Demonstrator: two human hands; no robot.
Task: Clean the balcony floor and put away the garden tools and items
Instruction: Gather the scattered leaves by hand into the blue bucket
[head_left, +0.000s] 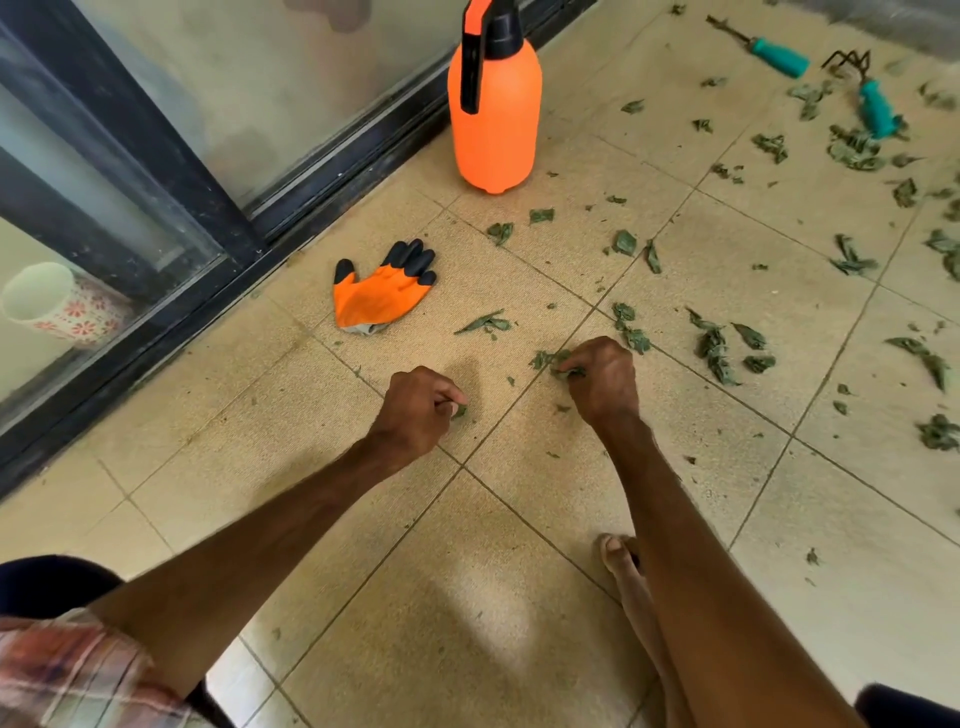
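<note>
Forearms (249, 551), two, extended below orange sprayer (493, 104): left hand (415, 410) fingertips pinching leaf scrap (460, 412), right hand (605, 382) fisted round gathered leaves (550, 360), evidently hand-collecting litter; glove (382, 293) lower-left of sprayer, teal-handled tools (878, 111) to its right, both unstored.

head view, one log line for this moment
left hand pinches leaf scrap | right hand grips leaves | glove, sprayer, teal cultivator on floor

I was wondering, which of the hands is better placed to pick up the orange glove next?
Probably left. The left hand sits nearer the orange glove and pinches only a leaf scrap; the right hand is farther off, gripping a clump of leaves.
</note>
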